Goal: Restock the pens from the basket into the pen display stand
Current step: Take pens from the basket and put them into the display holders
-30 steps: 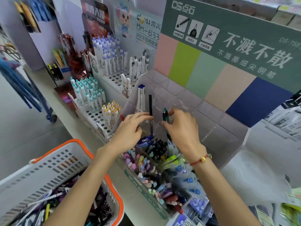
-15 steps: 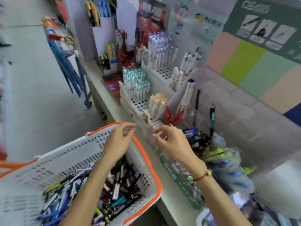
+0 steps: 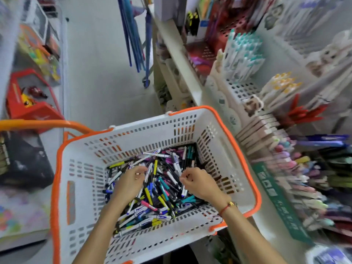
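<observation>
A white basket with an orange rim (image 3: 240,149) sits below me, its bottom covered by a loose pile of pens (image 3: 162,189) in several colours. Both my hands are down inside it. My left hand (image 3: 131,182) lies palm down on the pile, its loosely bent fingers touching pens. My right hand (image 3: 198,184), with a red cord on the wrist, hovers just over the pile with curled fingers; whether they pinch a pen is unclear. The pen display stand (image 3: 312,180), with a green front label, is blurred at the right edge, beside the basket.
White perforated racks of teal-capped pens (image 3: 243,54) and yellow-capped pens (image 3: 280,86) stand on the shelf beyond the basket. A shelf edge (image 3: 182,60) runs diagonally upward. A red box (image 3: 28,107) and other goods lie across the aisle floor (image 3: 99,63) on the left.
My view has swung down from the display stand to the basket. Both hands have left the stand and dropped into the basket onto the pile of pens.
</observation>
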The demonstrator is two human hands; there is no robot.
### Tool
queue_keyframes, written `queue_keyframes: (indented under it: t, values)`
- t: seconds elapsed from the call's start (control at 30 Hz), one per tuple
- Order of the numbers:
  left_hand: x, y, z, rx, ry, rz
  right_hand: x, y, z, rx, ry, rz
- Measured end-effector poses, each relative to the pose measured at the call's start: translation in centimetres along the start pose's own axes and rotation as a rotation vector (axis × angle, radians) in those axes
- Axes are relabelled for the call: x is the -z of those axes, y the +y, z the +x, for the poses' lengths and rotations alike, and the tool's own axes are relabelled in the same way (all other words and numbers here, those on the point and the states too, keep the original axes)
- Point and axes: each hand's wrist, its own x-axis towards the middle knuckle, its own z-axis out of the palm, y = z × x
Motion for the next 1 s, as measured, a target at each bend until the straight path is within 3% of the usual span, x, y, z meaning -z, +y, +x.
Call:
queue_keyframes:
  t: [0.13,0.3,0.47,0.6,1.0]
  values:
    - [-2.6,-4.6,0.3,0.148,0.100,0.048,-3.5,0.7,2.6,0.016,-0.088,-0.114]
    - [-4.8,-7.0,0.9,0.194,0.044,0.187,-7.1,0.7,5.0,0.080,-0.185,-0.304]
    - [-4.5,-7.0,2.5,0.231,0.044,0.382,-9.4,-0.4,8.3,0.379,-0.068,-0.570]
    - [-4.5,-8.4,3.8,0.257,-0.088,0.477,-11.7,-1.2,10.9,0.561,-0.161,-0.829]
    - [-2.5,-9.4,5.0,0.238,-0.409,0.173,-13.0,-2.4,12.8,0.705,-0.098,-1.016]
